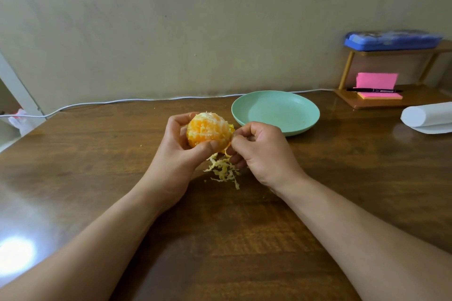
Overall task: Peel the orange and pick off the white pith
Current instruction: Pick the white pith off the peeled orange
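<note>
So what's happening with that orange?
A person is cleaning an orange with bare hands. The left hand holds the orange, already peeled, above the wooden table. The right hand pinches a scrap at its lower side. A pile of pith lies on the table under the hands. The green plate behind looks empty.

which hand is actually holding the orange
The left hand: its fingers and thumb wrap round the orange and carry it. The right hand only pinches at the orange's side.
</note>
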The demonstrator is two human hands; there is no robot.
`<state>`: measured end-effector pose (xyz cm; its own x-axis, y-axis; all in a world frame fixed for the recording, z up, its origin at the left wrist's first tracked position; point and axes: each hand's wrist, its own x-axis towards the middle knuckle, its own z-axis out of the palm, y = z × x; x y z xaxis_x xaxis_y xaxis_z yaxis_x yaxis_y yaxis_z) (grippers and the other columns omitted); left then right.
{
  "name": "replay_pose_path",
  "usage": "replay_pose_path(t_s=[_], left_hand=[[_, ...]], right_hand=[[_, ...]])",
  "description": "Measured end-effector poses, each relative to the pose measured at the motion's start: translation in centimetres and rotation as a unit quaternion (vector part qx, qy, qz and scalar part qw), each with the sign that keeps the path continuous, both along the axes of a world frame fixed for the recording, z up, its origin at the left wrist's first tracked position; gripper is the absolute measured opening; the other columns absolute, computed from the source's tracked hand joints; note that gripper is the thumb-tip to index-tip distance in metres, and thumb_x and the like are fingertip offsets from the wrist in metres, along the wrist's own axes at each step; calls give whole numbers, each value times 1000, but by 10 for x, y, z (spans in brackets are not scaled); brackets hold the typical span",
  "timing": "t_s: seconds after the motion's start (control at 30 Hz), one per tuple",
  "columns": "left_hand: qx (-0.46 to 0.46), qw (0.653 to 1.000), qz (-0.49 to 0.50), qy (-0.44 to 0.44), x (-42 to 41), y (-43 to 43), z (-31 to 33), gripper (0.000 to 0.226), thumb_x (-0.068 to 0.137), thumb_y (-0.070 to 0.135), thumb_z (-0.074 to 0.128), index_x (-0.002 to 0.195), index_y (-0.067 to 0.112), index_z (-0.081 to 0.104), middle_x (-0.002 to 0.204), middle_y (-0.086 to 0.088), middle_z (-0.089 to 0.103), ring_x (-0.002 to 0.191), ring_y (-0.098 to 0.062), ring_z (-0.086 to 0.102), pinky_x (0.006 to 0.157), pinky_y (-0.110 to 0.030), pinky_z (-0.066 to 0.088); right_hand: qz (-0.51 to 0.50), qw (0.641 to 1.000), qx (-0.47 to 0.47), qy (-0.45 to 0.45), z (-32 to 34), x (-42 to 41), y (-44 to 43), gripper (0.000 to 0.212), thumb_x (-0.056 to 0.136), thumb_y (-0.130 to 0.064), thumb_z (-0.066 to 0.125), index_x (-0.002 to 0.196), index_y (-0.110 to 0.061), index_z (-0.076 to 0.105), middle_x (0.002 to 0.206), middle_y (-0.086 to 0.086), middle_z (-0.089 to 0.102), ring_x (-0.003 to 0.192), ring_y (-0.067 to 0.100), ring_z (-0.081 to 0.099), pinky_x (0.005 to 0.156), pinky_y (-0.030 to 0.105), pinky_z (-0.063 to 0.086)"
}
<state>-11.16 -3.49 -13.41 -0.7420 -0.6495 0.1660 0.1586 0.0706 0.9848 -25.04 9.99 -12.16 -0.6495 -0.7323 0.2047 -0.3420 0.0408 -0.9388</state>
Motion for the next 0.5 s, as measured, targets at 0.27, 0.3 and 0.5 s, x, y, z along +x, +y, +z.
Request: replay_pose_path(t_s=[0.27,0.3,0.5], left_hand=[[147,985,-42,76,-3,-2,3,69,84,12,77,146,11,48,137,-22,69,121,-41,72,97,-47,62],[151,985,-39,79,-3,-3,2,68,84,11,76,146,11,48,137,-22,69,121,-41,72,96,-46,63],[117,990,-27,70,-2,-7,2,71,82,11,79,146,13,48,136,-21,69,120,-38,73,97,-45,62]], right_hand=[[31,997,-32,-60,1,-1,0,14,104,-18,61,101,-13,74,84,5,78,70,16,73,64,29,60],[38,997,-33,-66,2,-2,0,14,105,-19,60,102,-13,74,85,6,78,71,17,73,64,29,60],[65,997,-20,-34,3,-4,1,12,103,-26,70,105,-15,72,90,6,80,76,17,76,63,31,61]])
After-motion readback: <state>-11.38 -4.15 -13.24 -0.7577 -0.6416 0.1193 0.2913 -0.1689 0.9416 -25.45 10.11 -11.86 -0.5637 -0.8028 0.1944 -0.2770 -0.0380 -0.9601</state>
